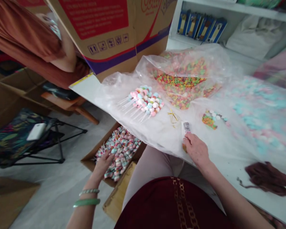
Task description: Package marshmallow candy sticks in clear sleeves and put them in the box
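My left hand (104, 163) reaches down over a cardboard box (87, 161) of wrapped candy sticks (120, 159). Its fingers look stretched out at the pile; a pale blue candy shows by the fingertips, and I cannot make out any grip on it. At the table's near edge my right hand (195, 147) is closed on a small white printed label (187, 127), which sticks out beyond the fingers. Gold twist ties (172, 115) lie just past it. Further left, skewers of pastel marshmallows (146, 100) lie in a bunch, their white sticks toward me.
A clear bag of colourful candy rings (181, 79) lies behind, beside a large carton (133, 35). Blue and pink marshmallows (259, 111) spread at right, near a brown cloth (268, 178). Another person's arm (68, 52) is at upper left, above a folding stool (21, 136).
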A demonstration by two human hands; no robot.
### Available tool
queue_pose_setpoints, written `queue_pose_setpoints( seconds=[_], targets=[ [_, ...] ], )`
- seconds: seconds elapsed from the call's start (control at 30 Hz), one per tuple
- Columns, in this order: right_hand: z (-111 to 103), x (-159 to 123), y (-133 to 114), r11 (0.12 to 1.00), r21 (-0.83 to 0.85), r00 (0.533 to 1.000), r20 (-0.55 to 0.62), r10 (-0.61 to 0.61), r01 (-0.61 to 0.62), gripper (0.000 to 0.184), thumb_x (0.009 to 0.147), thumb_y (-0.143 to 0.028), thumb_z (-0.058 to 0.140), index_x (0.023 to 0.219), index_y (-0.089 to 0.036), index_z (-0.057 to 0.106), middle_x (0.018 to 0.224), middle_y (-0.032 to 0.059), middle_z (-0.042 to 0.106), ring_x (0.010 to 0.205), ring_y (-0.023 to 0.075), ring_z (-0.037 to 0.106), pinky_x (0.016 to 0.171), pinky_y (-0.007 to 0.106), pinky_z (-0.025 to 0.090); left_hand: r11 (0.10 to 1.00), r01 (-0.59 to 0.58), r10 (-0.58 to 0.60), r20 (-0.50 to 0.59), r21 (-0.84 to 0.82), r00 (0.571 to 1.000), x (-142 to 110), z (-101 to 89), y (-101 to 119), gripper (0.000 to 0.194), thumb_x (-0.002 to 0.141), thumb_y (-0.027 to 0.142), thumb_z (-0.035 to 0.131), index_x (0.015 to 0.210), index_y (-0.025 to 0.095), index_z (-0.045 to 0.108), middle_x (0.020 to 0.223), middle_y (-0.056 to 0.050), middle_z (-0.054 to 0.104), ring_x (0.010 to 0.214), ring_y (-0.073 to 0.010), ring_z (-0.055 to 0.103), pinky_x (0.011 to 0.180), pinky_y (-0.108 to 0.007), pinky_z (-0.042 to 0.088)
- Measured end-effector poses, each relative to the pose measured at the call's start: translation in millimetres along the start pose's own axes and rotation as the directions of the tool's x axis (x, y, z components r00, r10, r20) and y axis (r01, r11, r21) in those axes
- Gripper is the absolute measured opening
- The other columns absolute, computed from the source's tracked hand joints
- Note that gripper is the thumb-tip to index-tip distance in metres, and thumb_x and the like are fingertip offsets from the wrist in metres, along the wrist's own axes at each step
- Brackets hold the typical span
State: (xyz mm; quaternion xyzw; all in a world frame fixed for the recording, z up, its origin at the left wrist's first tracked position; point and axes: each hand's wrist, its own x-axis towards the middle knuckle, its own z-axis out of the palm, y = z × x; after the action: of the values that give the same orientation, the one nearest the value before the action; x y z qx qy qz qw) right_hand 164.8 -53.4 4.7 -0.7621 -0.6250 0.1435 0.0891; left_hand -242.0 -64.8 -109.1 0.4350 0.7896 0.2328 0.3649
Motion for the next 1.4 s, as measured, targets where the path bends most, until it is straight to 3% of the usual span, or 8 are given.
queue_pose_setpoints(
  seconds=[0.2, 0.37, 0.5, 0.63, 0.73, 0.83, 1.1, 1.4],
  targets=[
    [11, 4, 36, 0.975, -0.106, 0.979, -0.078, 0.187, -0.194, 0.041, 0.084, -0.042, 0.047, 0.119, -0.022, 0.049, 0.108, 0.0078, 0.057, 0.096, 0.0230, 0.056, 0.067, 0.029, 0.037, 0.862, -0.211, 0.334, -0.203, 0.462, 0.921, 25, 25.2, -13, 0.038, 0.080, 0.019, 0.047, 0.116, 0.010, 0.055, 0.131, -0.019, 0.049, 0.120, -0.0335, 0.046, 0.098, -0.048, 0.038],
    [17, 13, 48, 0.921, 0.170, 0.937, 0.039, 0.348, -0.349, 0.045, 0.076, -0.038, 0.053, 0.118, -0.023, 0.051, 0.080, -0.0004, 0.062, 0.073, 0.0193, 0.057, 0.062, 0.028, 0.036, 0.802, -0.524, 0.577, -0.147, 0.287, 0.803, -6, 67.7, 41, 0.026, 0.084, 0.026, 0.045, 0.101, 0.018, 0.064, 0.121, -0.012, 0.057, 0.110, -0.0256, 0.056, 0.095, -0.042, 0.045],
    [18, 11, 62, 0.878, 0.412, 0.937, -0.132, 0.323, -0.244, 0.019, 0.074, -0.036, 0.052, 0.082, -0.021, 0.062, 0.073, -0.0005, 0.060, 0.069, 0.0175, 0.054, 0.065, 0.029, 0.038, 0.685, -0.726, 0.724, -0.168, 0.058, 0.669, -55, 90.0, 102, 0.024, 0.084, 0.026, 0.050, 0.100, 0.018, 0.066, 0.112, -0.012, 0.062, 0.105, -0.0221, 0.058, 0.093, -0.039, 0.046],
    [7, 1, 49, 0.737, 0.675, 0.932, -0.256, 0.256, -0.016, 0.013, 0.070, -0.031, 0.057, 0.076, -0.020, 0.058, 0.073, 0.0002, 0.056, 0.070, 0.0165, 0.051, 0.068, 0.029, 0.040, 0.738, -0.579, 0.626, 0.031, -0.346, 0.779, -102, 97.8, 166, 0.016, 0.078, 0.027, 0.061, 0.089, 0.022, 0.072, 0.090, -0.008, 0.067, 0.087, -0.0199, 0.061, 0.085, -0.031, 0.047],
    [-2, -6, 16, 0.400, 0.914, 0.985, -0.007, 0.175, -0.064, 0.031, 0.066, -0.028, 0.063, 0.095, -0.022, 0.053, 0.069, -0.0035, 0.053, 0.060, 0.0134, 0.048, 0.058, 0.026, 0.040, 0.777, -0.250, 0.463, 0.256, -0.577, 0.848, -122, 110.0, 203, 0.022, 0.068, 0.027, 0.071, 0.089, 0.021, 0.073, 0.083, -0.007, 0.067, 0.074, -0.0179, 0.059, 0.070, -0.027, 0.047],
    [1, -8, -20, 0.223, 0.956, 0.981, 0.192, 0.023, -0.192, 0.038, 0.063, -0.028, 0.065, 0.098, -0.023, 0.049, 0.063, -0.0060, 0.050, 0.052, 0.0112, 0.046, 0.051, 0.023, 0.038, 0.682, 0.095, 0.371, 0.455, -0.725, 0.810, -126, 125.0, 221, 0.036, 0.063, 0.027, 0.074, 0.097, 0.016, 0.071, 0.077, -0.006, 0.067, 0.068, -0.0163, 0.057, 0.066, -0.027, 0.046],
    [28, 12, -70, 0.440, 0.873, 0.953, 0.285, -0.106, -0.212, 0.022, 0.065, -0.030, 0.063, 0.083, -0.022, 0.052, 0.048, -0.0100, 0.041, 0.045, 0.0092, 0.040, 0.046, 0.022, 0.029, 0.503, 0.296, 0.172, 0.429, -0.812, 0.887, -93, 104.8, 203, 0.023, 0.064, 0.031, 0.074, 0.077, 0.012, 0.072, 0.077, -0.007, 0.070, 0.071, -0.0161, 0.060, 0.071, -0.027, 0.046],
    [32, 99, -135, -0.001, 0.868, 0.868, 0.496, -0.025, -0.496, 0.027, 0.060, -0.032, 0.065, 0.081, -0.017, 0.056, 0.076, 0.0035, 0.066, 0.063, 0.0141, 0.060, 0.056, 0.025, 0.042, 0.383, 0.288, -0.050, 0.292, -0.878, 0.955, -52, 64.9, 179, 0.029, 0.050, 0.033, 0.082, 0.063, 0.012, 0.065, 0.059, -0.001, 0.065, 0.054, -0.0112, 0.056, 0.059, -0.024, 0.046]
  ],
)
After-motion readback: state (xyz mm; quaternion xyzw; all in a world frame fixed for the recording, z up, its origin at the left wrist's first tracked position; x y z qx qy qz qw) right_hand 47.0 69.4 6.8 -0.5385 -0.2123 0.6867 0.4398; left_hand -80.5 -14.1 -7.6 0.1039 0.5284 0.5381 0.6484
